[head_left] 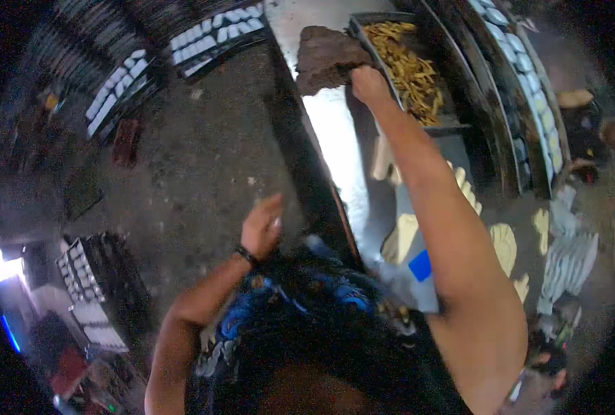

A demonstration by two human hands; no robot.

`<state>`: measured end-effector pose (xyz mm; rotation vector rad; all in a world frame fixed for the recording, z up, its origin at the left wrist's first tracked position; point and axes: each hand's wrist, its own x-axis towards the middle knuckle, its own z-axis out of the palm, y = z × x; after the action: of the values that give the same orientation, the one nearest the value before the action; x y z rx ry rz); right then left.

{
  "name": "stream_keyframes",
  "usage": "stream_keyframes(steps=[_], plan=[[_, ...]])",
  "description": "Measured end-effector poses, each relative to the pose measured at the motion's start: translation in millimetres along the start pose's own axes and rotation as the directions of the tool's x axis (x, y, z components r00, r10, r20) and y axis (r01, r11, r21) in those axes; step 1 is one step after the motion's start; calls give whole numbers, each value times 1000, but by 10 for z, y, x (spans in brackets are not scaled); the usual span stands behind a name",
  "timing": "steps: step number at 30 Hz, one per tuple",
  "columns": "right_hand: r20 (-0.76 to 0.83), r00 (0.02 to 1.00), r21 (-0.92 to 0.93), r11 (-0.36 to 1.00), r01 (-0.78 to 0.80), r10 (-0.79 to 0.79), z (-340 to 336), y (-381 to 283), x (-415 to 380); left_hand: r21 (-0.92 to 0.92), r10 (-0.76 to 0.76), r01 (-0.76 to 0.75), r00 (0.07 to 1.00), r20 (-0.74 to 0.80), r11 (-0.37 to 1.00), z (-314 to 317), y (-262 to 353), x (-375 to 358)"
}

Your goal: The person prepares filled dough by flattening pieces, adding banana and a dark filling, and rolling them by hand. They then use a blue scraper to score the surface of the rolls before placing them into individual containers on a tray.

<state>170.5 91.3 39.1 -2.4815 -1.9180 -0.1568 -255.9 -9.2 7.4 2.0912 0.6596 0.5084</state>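
Note:
My right hand point(369, 85) is closed at the near edge of a dark brown cloth-like piece point(324, 59), which lies on the shiny metal tabletop point(335, 131). Its fingers are pressed together; the cloth's edge meets them. Beside this hand stands a tray point(447, 127) of yellow-brown strips point(411, 69). My left hand point(262, 228), with a dark band at its wrist, hangs over the floor left of the table; it is blurred, with fingers partly spread and nothing visible in it. Pale dough-coloured pieces point(503, 249) and a blue block point(420, 265) lie near my right forearm.
Racks with white items stand at the upper left point(217, 38) and lower left point(89, 297). A long row of white packets point(528, 69) runs along the upper right. Grey-white gloves or bags point(570, 263) lie at the right. Parts of other people show at the right edge.

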Motion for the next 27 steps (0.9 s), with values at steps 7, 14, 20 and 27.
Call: stream_keyframes(steps=[7,14,20,27], plan=[[101,932,577,742,-341,349,-837,-11,-1124,-302,409,-330,878,251,894,158,388,495],[-4,841,602,673,-430,540,-943,-414,-3465,-465,755,-636,309,578,616,997,1109,613],[161,833,254,793,-554,530,-552,-780,-3852,-392,547,-686,10,837,613,1430,828,422],[-631,587,397,861,-319,508,-1327,-444,-2867,-436,544,-335,614,572,836,994,1075,869]])
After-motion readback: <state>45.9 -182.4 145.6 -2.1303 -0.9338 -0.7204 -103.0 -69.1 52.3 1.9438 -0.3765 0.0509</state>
